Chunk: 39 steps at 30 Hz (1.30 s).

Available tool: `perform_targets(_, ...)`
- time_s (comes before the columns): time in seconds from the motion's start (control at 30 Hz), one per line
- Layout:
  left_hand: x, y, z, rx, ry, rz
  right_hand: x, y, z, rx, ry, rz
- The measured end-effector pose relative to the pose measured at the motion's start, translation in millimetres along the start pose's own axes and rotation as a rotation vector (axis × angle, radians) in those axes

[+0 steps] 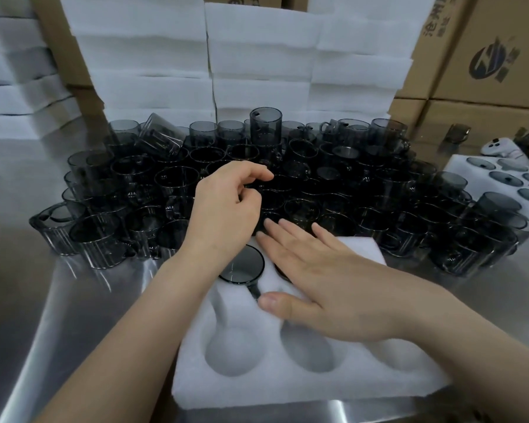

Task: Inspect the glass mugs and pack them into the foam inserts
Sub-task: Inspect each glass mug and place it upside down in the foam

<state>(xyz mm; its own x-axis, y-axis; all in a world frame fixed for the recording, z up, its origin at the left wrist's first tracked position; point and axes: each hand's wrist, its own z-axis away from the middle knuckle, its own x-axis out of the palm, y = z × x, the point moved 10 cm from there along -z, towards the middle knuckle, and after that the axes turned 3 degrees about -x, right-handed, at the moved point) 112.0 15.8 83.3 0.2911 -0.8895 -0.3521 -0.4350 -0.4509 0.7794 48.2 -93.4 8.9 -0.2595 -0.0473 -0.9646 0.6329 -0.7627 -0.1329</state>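
A white foam insert [257, 383] with round pockets lies on the steel table in front of me. One smoky grey glass mug [242, 267] sits in a far-left pocket, its handle pointing toward me. My right hand [327, 285] lies flat on the insert with straight fingers, covering a second pocket with something dark in it. My left hand [229, 209] hovers over the crowd of loose grey glass mugs [364, 190] behind the insert, fingers loosely curled, nothing plainly held. Three near pockets are empty.
Stacks of white foam sheets [257, 62] rise behind the mugs. Cardboard boxes [486, 56] stand at the right. A filled foam insert [501, 181] lies at the right edge with a white device [501, 149] beyond it. A bare steel table [58, 315] spreads to the left.
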Motion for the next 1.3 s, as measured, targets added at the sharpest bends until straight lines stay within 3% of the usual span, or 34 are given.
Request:
perform_targets(0.07, 0.0, 0.3, 0.3, 0.005, 0.0, -0.002, -4.5, 0.0, -1.1, -0.02, 0.008, -0.032)
perform_targets(0.13, 0.1, 0.4, -0.3, 0.008, 0.002, 0.003, -26.7, 1.8, -1.8, -0.059, 0.166, -0.136)
perform_targets(0.27, -1.0, -4.3, 0.2, -0.017, 0.011, 0.038, -128.7, 63.9, 40.7, 0.107, 1.052, -0.39)
perform_targets(0.33, -0.1, -4.5, 1.0, -0.021, 0.001, 0.05, -162.8, 107.9, 55.5, 0.318, 1.234, -0.224)
perform_targets(0.4, -0.1, -2.1, 1.4, -0.009, -0.005, 0.04, -181.3, 156.4, 43.3, 0.536, 1.106, -0.105)
perform_targets(0.47, -0.3, -0.7, 1.2, -0.005, -0.007, 0.037, -176.2, 199.8, 23.3, 0.682, 0.884, -0.174)
perform_targets(0.6, -0.1, 1.9, 2.5, 0.003, -0.011, 0.03, -153.3, 231.7, 1.7, 0.702, 0.718, -0.27)
perform_targets(0.93, 0.4, -1.7, 1.5, -0.01, -0.021, 0.03, -158.9, 230.7, 14.0, 0.662, 0.907, -0.231)
perform_targets(1.07, 2.2, -1.9, 2.4, -0.03, -0.036, 0.024, -173.2, 210.5, 43.5, 0.66, 1.104, -0.186)
perform_targets(1.2, 6.1, 7.5, 5.5, 0.009, -0.083, 0.091, -173.7, 160.6, 47.7, 0.43, 1.215, -0.463)
perform_targets(1.3, 14.4, 16.6, 9.9, 0.063, -0.181, 0.157, -151.4, 102.9, 12.7, 0.197, 1.016, -0.711)
